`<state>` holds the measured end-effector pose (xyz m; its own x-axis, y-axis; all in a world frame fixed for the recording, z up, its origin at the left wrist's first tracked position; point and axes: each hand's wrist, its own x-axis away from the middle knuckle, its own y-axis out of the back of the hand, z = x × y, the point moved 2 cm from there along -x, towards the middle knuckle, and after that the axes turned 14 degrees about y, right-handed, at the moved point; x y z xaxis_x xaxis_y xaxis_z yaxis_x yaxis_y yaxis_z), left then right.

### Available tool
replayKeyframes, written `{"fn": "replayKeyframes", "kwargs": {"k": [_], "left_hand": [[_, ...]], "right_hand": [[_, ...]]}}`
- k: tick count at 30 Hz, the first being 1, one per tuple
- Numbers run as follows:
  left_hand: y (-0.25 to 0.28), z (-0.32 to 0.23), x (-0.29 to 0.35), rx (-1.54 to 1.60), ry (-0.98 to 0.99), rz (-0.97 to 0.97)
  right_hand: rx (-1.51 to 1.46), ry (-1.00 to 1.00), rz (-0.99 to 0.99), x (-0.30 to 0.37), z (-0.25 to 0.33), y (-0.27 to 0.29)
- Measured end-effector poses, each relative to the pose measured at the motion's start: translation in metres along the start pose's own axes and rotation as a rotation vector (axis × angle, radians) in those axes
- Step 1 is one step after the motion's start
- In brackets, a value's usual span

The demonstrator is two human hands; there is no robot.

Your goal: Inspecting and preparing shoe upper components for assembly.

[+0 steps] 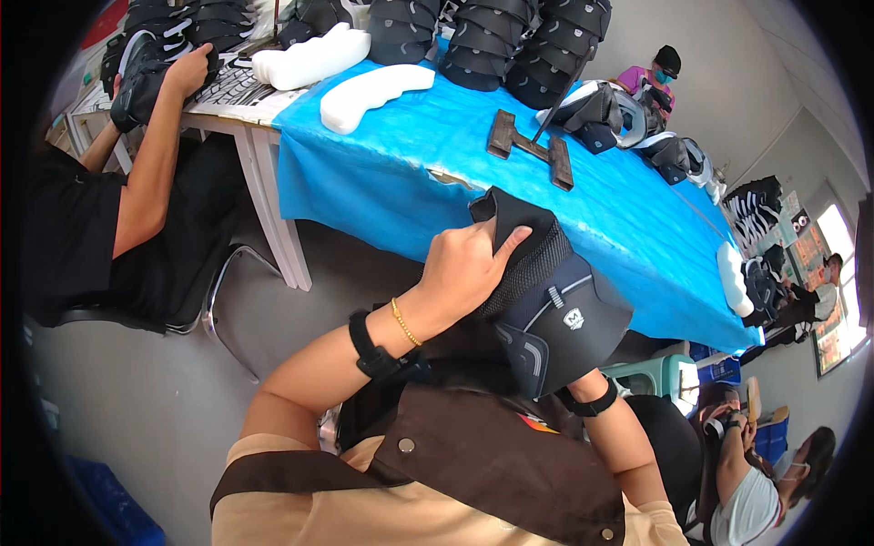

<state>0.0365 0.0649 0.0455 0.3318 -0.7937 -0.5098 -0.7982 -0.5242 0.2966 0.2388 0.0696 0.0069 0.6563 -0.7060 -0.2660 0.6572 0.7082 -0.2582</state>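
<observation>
My left hand (466, 268) pinches the black mesh tongue of a dark shoe upper (555, 314) held over my lap, just in front of the blue-covered table (382, 173). The upper is black and navy with grey trim. My right hand is hidden behind the upper; only its forearm with a black wrist strap (592, 400) shows beneath it, so it seems to support the upper from below.
On the blue table lie two white foam shoe forms (369, 91), a metal stand on a wooden cross base (528, 146), and stacks of dark uppers (492, 41). A person in black sits at left, hand on a shoe (187, 68). Other people sit at right.
</observation>
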Motion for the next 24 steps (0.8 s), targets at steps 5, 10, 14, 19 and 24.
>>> {"fn": "replayKeyframes", "kwargs": {"k": [5, 10, 14, 19, 24], "left_hand": [[-0.001, 0.009, 0.0, 0.09, 0.034, -0.035], [0.002, 0.012, 0.01, -0.051, 0.044, -0.064], [-0.014, 0.025, 0.01, -0.053, 0.009, -0.042], [-0.023, 0.028, 0.015, -0.35, -0.023, 0.044], [-0.03, 0.043, 0.015, -0.345, 0.059, 0.068]], "right_hand": [[-0.518, -0.012, -0.237, -0.005, -0.009, -0.012], [-0.426, -0.137, -0.398, -0.009, -0.01, -0.024], [-0.58, -0.085, -0.345, -0.006, -0.021, -0.024], [-0.523, -0.03, -0.351, 0.006, -0.027, -0.025], [-0.637, -0.041, -0.286, 0.004, -0.033, -0.028]]}}
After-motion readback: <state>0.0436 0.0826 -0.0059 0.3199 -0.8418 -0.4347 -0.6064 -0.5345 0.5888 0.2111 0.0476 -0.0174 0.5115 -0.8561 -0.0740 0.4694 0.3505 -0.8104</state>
